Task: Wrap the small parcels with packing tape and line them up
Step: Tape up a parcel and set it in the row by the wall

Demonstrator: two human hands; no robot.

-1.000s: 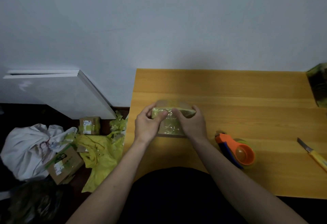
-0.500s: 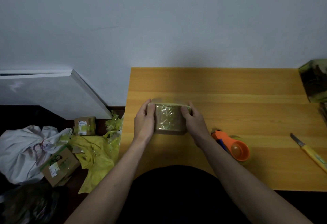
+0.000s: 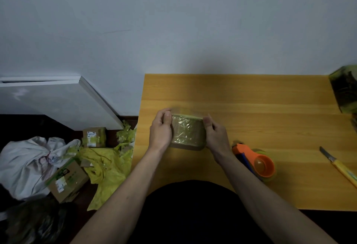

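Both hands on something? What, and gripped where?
Yes: the taped parcel, gripped by its two short ends, left hand on the left end, right hand on the right.

**Materials and surface finish**

Small brown cardboard parcel point(image 3: 187, 135): matt board at the lower edge; upper faces covered in glossy, wrinkled yellowish clear tape. Yellow wooden table top point(image 3: 251, 97): smooth, visible grain, low sheen. Orange plastic tape dispenser point(image 3: 257, 162): smooth, slightly glossy. Yellow-handled knife point(image 3: 338, 163): dull metal blade, smooth handle. Floor items: crumpled yellow plastic film point(image 3: 108, 166), shiny; brown cardboard boxes point(image 3: 66, 181), matt, with paper labels; white bag point(image 3: 25, 163), creased. Pale wall point(image 3: 173, 21): matt, scuffed.
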